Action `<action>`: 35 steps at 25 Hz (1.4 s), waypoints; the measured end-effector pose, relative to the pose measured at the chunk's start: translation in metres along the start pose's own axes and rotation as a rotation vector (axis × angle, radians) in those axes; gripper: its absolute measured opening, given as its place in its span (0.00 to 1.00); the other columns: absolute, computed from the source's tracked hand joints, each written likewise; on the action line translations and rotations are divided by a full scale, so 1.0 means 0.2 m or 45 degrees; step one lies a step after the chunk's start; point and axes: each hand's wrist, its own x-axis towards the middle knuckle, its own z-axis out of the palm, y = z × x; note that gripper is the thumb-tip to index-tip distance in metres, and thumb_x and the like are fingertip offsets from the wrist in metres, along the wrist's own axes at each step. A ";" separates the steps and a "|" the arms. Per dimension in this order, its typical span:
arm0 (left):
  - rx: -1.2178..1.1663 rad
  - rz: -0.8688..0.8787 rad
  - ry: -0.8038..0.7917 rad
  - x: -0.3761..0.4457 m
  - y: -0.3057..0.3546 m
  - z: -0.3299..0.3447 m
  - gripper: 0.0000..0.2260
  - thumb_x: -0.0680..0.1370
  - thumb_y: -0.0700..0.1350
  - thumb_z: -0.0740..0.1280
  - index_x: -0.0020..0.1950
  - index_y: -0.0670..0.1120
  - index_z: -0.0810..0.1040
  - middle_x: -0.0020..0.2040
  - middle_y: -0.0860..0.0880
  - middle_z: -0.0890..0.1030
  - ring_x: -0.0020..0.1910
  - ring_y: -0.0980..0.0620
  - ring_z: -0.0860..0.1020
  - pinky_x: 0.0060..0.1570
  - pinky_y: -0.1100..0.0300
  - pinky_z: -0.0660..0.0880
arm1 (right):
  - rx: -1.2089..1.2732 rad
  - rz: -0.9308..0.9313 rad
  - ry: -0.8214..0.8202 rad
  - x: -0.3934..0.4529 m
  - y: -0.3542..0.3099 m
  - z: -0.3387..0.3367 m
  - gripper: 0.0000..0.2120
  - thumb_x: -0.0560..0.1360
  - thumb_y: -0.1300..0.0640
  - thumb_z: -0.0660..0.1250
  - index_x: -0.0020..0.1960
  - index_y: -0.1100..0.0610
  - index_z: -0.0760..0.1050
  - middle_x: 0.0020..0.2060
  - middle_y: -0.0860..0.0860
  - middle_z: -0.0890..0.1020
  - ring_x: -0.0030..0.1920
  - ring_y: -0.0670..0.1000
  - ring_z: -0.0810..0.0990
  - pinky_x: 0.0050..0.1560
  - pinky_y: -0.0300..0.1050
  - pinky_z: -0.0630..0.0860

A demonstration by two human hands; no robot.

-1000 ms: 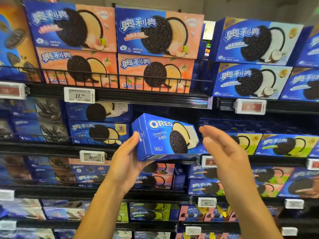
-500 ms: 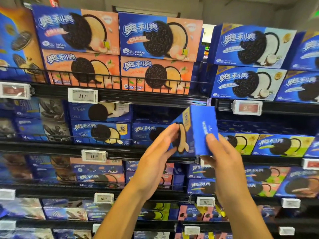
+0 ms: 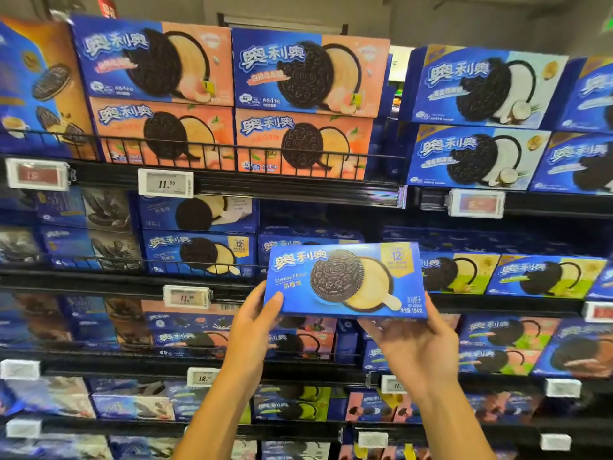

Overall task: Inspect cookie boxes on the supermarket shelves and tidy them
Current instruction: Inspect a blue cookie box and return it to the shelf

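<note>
Supermarket shelves (image 3: 298, 194) fill the head view, black tiers stacked with cookie boxes and fronted by white price tags. On the top tier four peach boxes (image 3: 229, 94) stand two over two behind a wire rail (image 3: 232, 151), and just to their right four blue coconut boxes show, also two over two, the outer pair cut by the frame edge. On the next tier down, two cheese boxes (image 3: 195, 237) sit one on the other at the left, and two yellow-green boxes (image 3: 504, 277) stand side by side at the right.

Between those groups, in front of a dark gap on that tier, a blue cheese cookie box (image 3: 345, 280) is held face-forward and nearly level, hiding part of the stock behind it. The left hand (image 3: 255, 323) grips its lower left corner, thumb on the front and fingers curled behind. The right hand (image 3: 418, 346) cups the bottom right edge from beneath, its fingers curled under the box. Both forearms rise from the lower frame edge and cover parts of the lower tiers. One price tag (image 3: 166, 182) reads 11.50.
</note>
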 end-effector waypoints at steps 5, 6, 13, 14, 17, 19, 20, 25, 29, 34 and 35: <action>-0.027 0.024 0.083 -0.05 -0.04 -0.06 0.24 0.71 0.54 0.71 0.67 0.53 0.77 0.61 0.51 0.83 0.63 0.49 0.79 0.64 0.46 0.73 | -0.222 -0.073 0.101 0.02 0.04 -0.04 0.18 0.81 0.51 0.60 0.69 0.52 0.76 0.62 0.54 0.82 0.56 0.53 0.84 0.52 0.52 0.83; -0.026 0.028 0.115 -0.04 -0.04 -0.08 0.25 0.71 0.54 0.71 0.68 0.53 0.76 0.61 0.51 0.82 0.64 0.49 0.78 0.65 0.44 0.72 | -0.369 -0.134 0.164 0.03 0.04 -0.04 0.17 0.82 0.54 0.61 0.69 0.52 0.75 0.59 0.53 0.84 0.53 0.52 0.84 0.48 0.48 0.83; 0.063 0.130 0.177 0.09 0.01 -0.08 0.22 0.77 0.47 0.67 0.72 0.50 0.72 0.63 0.54 0.81 0.62 0.54 0.79 0.62 0.52 0.76 | -1.020 -0.208 0.259 0.13 0.02 0.06 0.14 0.81 0.51 0.64 0.65 0.42 0.74 0.53 0.31 0.82 0.55 0.34 0.80 0.55 0.38 0.76; 0.086 0.146 0.167 0.13 0.02 -0.08 0.20 0.79 0.44 0.66 0.71 0.50 0.72 0.63 0.54 0.81 0.62 0.55 0.79 0.61 0.54 0.76 | -1.094 -0.219 0.200 0.15 0.00 0.09 0.13 0.81 0.53 0.65 0.63 0.39 0.73 0.50 0.27 0.81 0.53 0.30 0.79 0.52 0.32 0.76; 0.142 0.160 0.139 0.27 0.10 -0.04 0.13 0.81 0.41 0.65 0.65 0.52 0.75 0.57 0.60 0.82 0.55 0.66 0.80 0.53 0.68 0.77 | -1.298 -0.299 0.128 0.26 -0.03 0.16 0.12 0.82 0.58 0.63 0.61 0.43 0.77 0.52 0.34 0.84 0.53 0.37 0.81 0.45 0.27 0.74; 0.185 0.168 0.155 0.35 0.14 -0.02 0.13 0.81 0.40 0.65 0.61 0.55 0.73 0.52 0.66 0.78 0.45 0.76 0.77 0.42 0.78 0.73 | -1.363 -0.317 0.182 0.34 -0.05 0.19 0.14 0.82 0.56 0.62 0.67 0.49 0.76 0.57 0.40 0.82 0.58 0.45 0.79 0.48 0.32 0.73; 0.215 0.164 0.158 0.39 0.16 -0.01 0.13 0.81 0.40 0.64 0.61 0.55 0.72 0.51 0.66 0.77 0.42 0.78 0.76 0.39 0.80 0.71 | -1.370 -0.309 0.208 0.38 -0.06 0.20 0.16 0.83 0.54 0.62 0.70 0.51 0.74 0.59 0.41 0.81 0.61 0.48 0.78 0.53 0.38 0.73; 0.319 0.188 0.167 0.54 0.21 0.02 0.11 0.82 0.39 0.64 0.61 0.53 0.71 0.46 0.68 0.75 0.39 0.77 0.76 0.37 0.80 0.70 | -1.393 -0.276 0.213 0.54 -0.08 0.19 0.24 0.83 0.50 0.61 0.77 0.54 0.64 0.73 0.48 0.71 0.73 0.54 0.69 0.65 0.47 0.67; 0.392 0.230 0.215 0.64 0.27 0.04 0.14 0.81 0.38 0.65 0.67 0.46 0.74 0.52 0.63 0.76 0.51 0.62 0.76 0.51 0.66 0.70 | -1.549 -0.302 0.249 0.63 -0.11 0.23 0.28 0.82 0.46 0.60 0.78 0.56 0.62 0.74 0.53 0.69 0.74 0.57 0.67 0.71 0.58 0.67; 0.515 0.228 0.321 0.73 0.29 0.05 0.04 0.80 0.40 0.67 0.51 0.49 0.75 0.49 0.51 0.81 0.51 0.48 0.79 0.53 0.52 0.73 | -1.623 -0.423 0.279 0.72 -0.13 0.29 0.06 0.81 0.50 0.63 0.54 0.52 0.73 0.51 0.57 0.80 0.51 0.60 0.79 0.50 0.58 0.75; 0.565 0.233 0.343 0.74 0.28 0.05 0.03 0.80 0.41 0.67 0.51 0.48 0.76 0.49 0.50 0.80 0.52 0.47 0.78 0.55 0.49 0.74 | -1.611 -0.446 0.279 0.74 -0.13 0.29 0.04 0.81 0.52 0.64 0.53 0.52 0.73 0.48 0.55 0.81 0.50 0.59 0.79 0.47 0.54 0.74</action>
